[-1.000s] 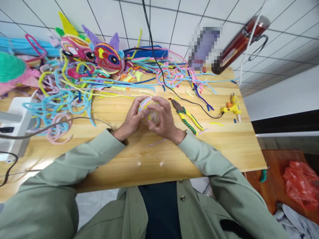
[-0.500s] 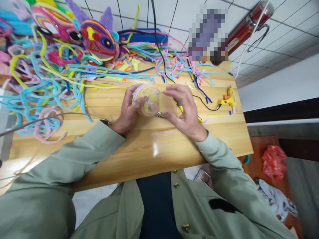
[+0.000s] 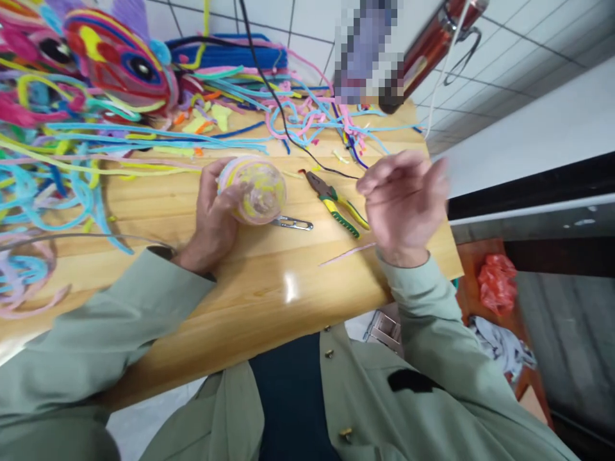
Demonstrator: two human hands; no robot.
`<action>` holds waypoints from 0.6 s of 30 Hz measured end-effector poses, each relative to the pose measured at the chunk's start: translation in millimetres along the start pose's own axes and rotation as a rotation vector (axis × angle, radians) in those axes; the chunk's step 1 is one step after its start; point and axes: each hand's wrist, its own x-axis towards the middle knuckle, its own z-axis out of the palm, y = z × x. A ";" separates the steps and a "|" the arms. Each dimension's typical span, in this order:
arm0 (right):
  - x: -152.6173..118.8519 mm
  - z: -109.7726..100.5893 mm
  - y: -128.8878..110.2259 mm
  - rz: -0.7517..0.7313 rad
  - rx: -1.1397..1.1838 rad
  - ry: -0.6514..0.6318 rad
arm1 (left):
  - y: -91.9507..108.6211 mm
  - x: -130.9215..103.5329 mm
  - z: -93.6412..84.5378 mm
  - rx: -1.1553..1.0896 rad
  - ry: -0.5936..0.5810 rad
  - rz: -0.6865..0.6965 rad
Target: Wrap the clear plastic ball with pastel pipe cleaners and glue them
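My left hand (image 3: 211, 218) is wrapped around a clear round plastic container (image 3: 266, 192), its side wound with pink, yellow and pale blue pipe cleaners. The container's round clear end faces up and toward the right. Over the right part of the table my right hand (image 3: 403, 205) is raised, palm turned up, fingers apart and somewhat blurred, holding nothing. Pliers with yellow and green handles (image 3: 331, 200) lie between the two hands. A small silver metal tool (image 3: 298, 223) with a slotted end sticks out beside the container. Near my right wrist lies a thin pink strip (image 3: 343, 254).
Tangled pipe cleaners (image 3: 67, 198) cover the table's left side and back. A fish-like head (image 3: 120, 61) of coloured pipe cleaners stands among them. A black cable (image 3: 273, 102) crosses the table. A red vacuum flask (image 3: 423, 48) stands at the back right.
My right hand has moved away from the container to the right and turned palm up. The pliers and the silver tool now show more fully. The view has shifted right.
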 end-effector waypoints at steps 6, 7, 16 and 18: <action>-27.2 -62.6 -24.2 0.008 -0.434 -0.681 | -0.9 -5.3 -3.2 -0.054 -0.030 0.057; -44.2 -68.0 -16.7 -0.038 -0.538 -0.729 | -1.7 -5.9 -3.6 -0.064 -0.033 0.062; -92.2 -104.9 75.7 -0.040 -0.976 -0.339 | -14.4 -0.7 -2.0 -0.122 0.088 0.054; -75.3 -107.6 79.5 -0.046 -0.992 -0.284 | -16.2 -0.2 -3.5 -0.118 0.093 0.071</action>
